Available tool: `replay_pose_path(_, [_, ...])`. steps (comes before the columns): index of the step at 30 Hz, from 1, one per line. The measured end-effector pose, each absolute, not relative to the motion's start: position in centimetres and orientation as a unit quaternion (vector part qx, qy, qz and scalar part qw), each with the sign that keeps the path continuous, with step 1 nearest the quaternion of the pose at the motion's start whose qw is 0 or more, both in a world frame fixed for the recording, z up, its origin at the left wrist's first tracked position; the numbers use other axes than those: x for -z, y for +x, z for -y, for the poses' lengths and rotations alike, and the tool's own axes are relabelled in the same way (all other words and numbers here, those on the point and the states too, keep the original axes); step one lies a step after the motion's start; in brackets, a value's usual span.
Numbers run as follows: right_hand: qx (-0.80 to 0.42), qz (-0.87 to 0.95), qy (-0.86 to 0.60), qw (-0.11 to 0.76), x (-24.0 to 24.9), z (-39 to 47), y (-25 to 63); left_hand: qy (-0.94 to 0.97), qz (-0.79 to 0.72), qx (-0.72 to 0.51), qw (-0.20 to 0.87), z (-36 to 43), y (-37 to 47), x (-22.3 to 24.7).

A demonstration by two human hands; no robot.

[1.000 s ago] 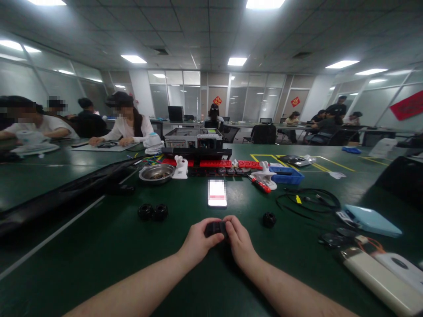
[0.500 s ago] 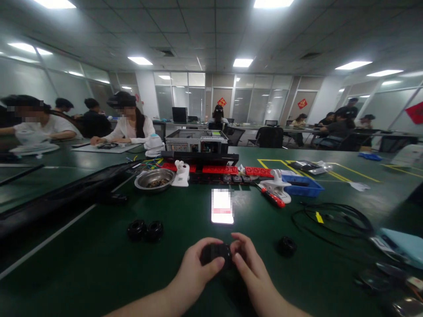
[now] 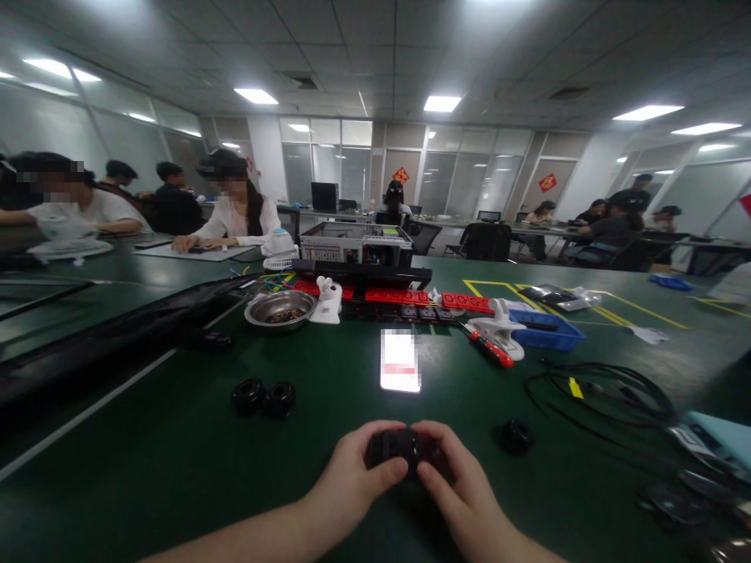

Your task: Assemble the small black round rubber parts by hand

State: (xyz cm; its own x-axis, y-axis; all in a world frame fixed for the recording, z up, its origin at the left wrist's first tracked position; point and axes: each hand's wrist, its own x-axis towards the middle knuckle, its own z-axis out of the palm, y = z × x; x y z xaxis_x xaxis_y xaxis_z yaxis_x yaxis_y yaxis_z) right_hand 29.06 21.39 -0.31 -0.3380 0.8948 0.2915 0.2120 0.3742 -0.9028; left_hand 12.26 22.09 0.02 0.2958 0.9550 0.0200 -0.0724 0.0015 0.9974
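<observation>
A small black round part (image 3: 392,447) is held between my two hands near the front of the green table (image 3: 328,360). My left hand (image 3: 361,469) grips its left side, thumb in front and fingers behind. On its right side, the thumb and fingers of my right hand (image 3: 454,469) close around it. Two black ring-shaped parts (image 3: 279,399) sit side by side to the left, and another black ring (image 3: 517,436) lies to the right. Beyond my hands a phone (image 3: 400,361) lies with its screen lit.
Farther back are a metal bowl (image 3: 280,310) of small parts, a white stand (image 3: 326,301), red strips (image 3: 396,295), a red screwdriver (image 3: 491,349), a blue tray (image 3: 545,330) and an open metal case (image 3: 355,244). Black cable (image 3: 604,399) coils at right. People sit at tables beyond.
My right hand has closed in on the right side of the black part, which my left hand still holds. The view has shifted slightly, moving the table items a little right and up.
</observation>
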Motion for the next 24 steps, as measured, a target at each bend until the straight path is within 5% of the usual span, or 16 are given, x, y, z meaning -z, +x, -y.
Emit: replay_pose_path(24, [-0.398,0.709,-0.448,0.371,0.6,-22.1,29.1,0.548,-0.412,-0.414,0.599,-22.3,12.2,-0.2])
